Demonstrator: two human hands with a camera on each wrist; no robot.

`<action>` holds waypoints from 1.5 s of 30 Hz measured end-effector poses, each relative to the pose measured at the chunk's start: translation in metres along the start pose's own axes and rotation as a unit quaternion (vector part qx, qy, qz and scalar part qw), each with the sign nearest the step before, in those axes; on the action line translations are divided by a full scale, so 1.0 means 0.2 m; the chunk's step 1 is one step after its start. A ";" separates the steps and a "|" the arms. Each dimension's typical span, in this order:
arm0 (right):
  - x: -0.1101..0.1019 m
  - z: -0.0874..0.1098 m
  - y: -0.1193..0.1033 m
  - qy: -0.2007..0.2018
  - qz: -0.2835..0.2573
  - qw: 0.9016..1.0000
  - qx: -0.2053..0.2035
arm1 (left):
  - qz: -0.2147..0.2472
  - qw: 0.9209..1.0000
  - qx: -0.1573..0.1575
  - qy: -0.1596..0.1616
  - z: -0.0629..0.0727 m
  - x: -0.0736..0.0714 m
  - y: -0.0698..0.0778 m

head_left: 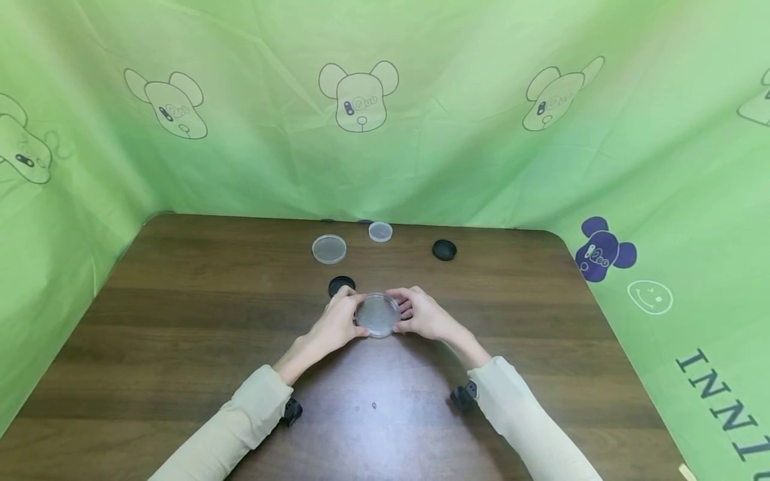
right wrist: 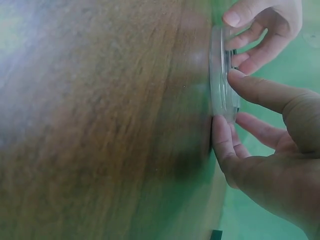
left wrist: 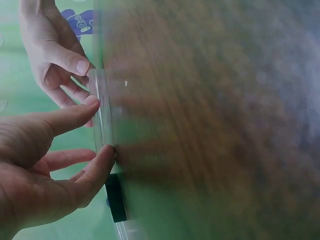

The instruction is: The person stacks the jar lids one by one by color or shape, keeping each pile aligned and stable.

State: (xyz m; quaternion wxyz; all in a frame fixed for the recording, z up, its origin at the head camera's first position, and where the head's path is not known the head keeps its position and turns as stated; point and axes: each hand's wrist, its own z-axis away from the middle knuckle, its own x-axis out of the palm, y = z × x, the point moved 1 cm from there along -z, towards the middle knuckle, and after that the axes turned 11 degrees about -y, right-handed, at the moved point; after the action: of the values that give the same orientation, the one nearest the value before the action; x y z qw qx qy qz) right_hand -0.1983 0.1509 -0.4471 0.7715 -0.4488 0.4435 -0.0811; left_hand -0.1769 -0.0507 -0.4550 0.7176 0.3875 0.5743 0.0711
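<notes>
A clear round petri dish (head_left: 377,315) lies flat at the middle of the table between both hands. My left hand (head_left: 341,318) grips its left rim, thumb on the near side and a finger on the far side. On the right rim, my right hand (head_left: 424,314) holds it with thumb and fingertips, the other fingers loosely bent. Both wrist views show the dish edge-on, low over the table, with the left hand's fingertips (left wrist: 103,152) pressed to its side wall. Just beyond the left hand sits a black round lid-like piece (head_left: 341,285), partly covered by that hand.
Farther back stand a larger clear dish (head_left: 329,249), a smaller clear dish (head_left: 380,232) and a black round disc (head_left: 444,250). Two dark round shapes show at the table's back edge. A green printed curtain (head_left: 361,167) hangs round the brown wooden table (head_left: 210,300).
</notes>
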 end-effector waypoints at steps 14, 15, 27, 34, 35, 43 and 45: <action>0.02 -0.01 0.00 0.017 -0.015 1.000 0.019 | 0.005 1.000 -0.008 -0.007 0.00 -0.01 -0.02; 0.02 -0.01 -0.01 0.019 -0.014 1.000 0.020 | 0.005 1.000 -0.007 -0.007 0.00 -0.01 -0.01; 0.04 0.00 0.01 0.030 -0.022 0.999 0.024 | -0.004 1.000 0.001 -0.004 0.01 0.00 -0.01; 0.02 -0.01 0.01 0.046 -0.043 0.998 0.007 | 0.018 0.999 0.022 -0.016 0.01 -0.04 -0.02; 0.02 -0.01 0.02 0.045 -0.050 0.998 0.008 | 0.022 0.999 0.025 -0.022 0.01 -0.05 -0.03; -0.06 -0.01 0.01 0.039 -0.002 0.999 0.025 | 0.049 0.998 0.039 -0.012 0.03 -0.18 -0.10; -0.08 -0.03 0.00 0.039 0.011 0.999 0.029 | 0.057 0.998 0.036 -0.004 0.03 -0.21 -0.12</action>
State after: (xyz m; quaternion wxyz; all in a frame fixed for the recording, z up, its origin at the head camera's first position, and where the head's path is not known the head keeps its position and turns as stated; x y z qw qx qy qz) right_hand -0.2121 0.1557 -0.4391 0.7672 -0.4176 0.4757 -0.1034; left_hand -0.1938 -0.0927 -0.4380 0.7007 0.4453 0.5503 0.0894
